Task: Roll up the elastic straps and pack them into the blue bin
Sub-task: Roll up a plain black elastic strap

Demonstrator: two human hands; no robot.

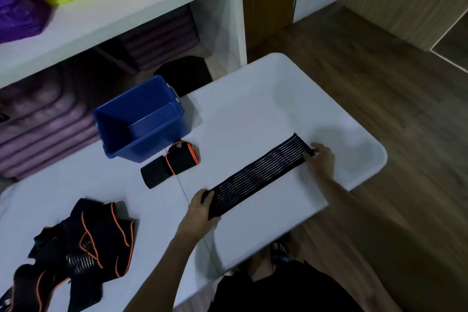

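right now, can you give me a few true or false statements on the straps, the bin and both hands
1. The left hand and right hand each hold one end of the flat black ribbed elastic strap. True.
2. The open blue plastic bin holds several rolled straps. False: no strap shows inside it.
3. A partly rolled black strap with orange trim lies on the white table beside the bin. True.
4. The loose pile of black and orange straps lies to the right of the right hand. False: it lies left of both hands.
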